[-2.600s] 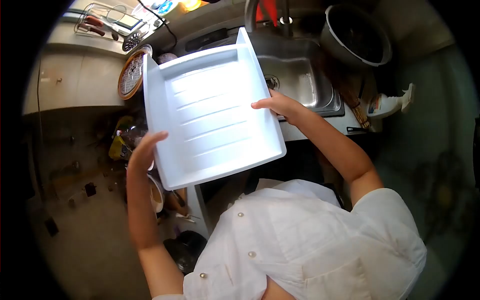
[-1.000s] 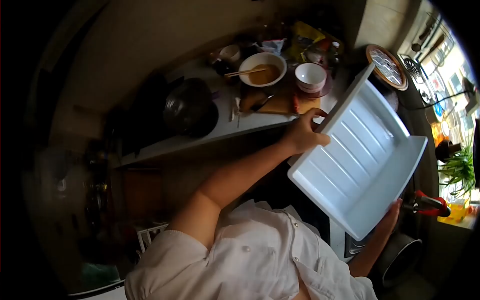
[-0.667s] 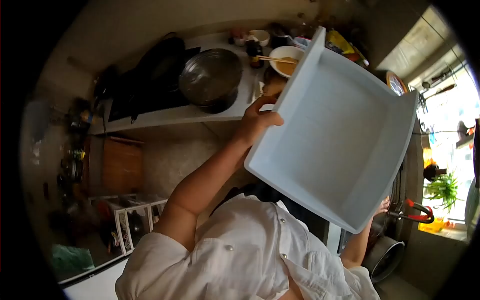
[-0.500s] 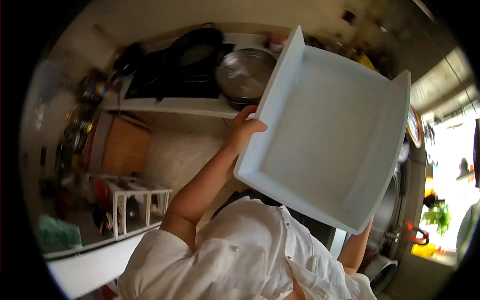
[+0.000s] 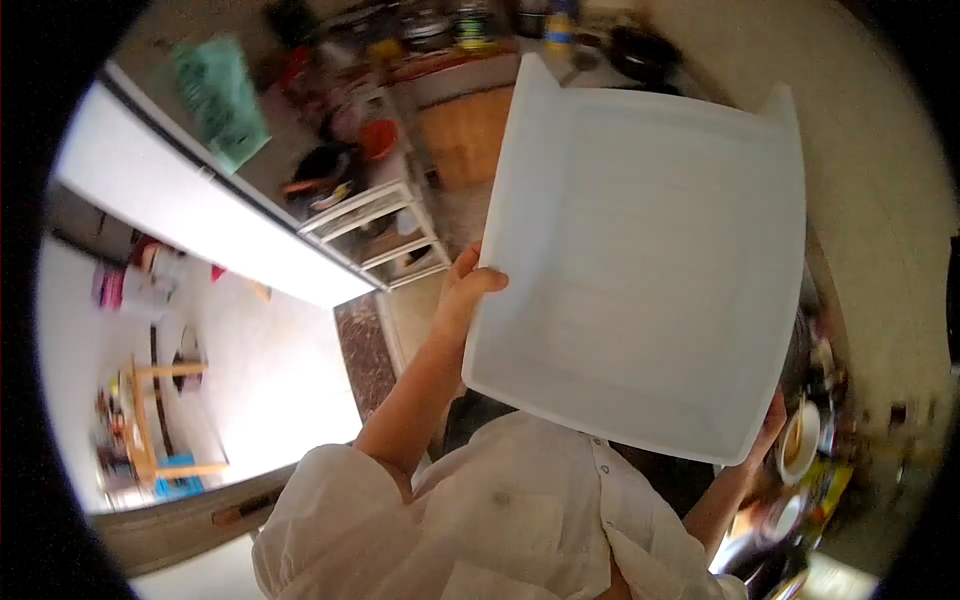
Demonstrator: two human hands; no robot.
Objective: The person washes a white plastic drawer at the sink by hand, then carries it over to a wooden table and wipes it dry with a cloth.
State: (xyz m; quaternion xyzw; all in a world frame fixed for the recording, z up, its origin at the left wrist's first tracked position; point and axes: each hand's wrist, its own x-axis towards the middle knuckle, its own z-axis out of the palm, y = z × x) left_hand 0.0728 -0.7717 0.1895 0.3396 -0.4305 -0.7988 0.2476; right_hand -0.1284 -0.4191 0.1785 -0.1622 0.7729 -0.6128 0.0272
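Observation:
A big white plastic drawer (image 5: 650,270) fills the middle of the view, held up in front of my chest with its hollow inside facing me. Nothing lies in it. On its left wall my left hand (image 5: 470,285) is closed, thumb over the edge and fingers behind. My right hand (image 5: 768,432) grips the lower right corner from outside, partly hidden by the drawer wall.
Left of me, a white rack (image 5: 385,235) stands beside a doorway to a bright room with a wooden stool (image 5: 150,420). A counter with jars (image 5: 472,28) and a dark pan (image 5: 643,55) runs behind the drawer. Bowls (image 5: 800,445) sit at right.
My view has swung left, away from the stove and window toward the doorway. The drawer has turned with me, now more upright in view, still in both hands.

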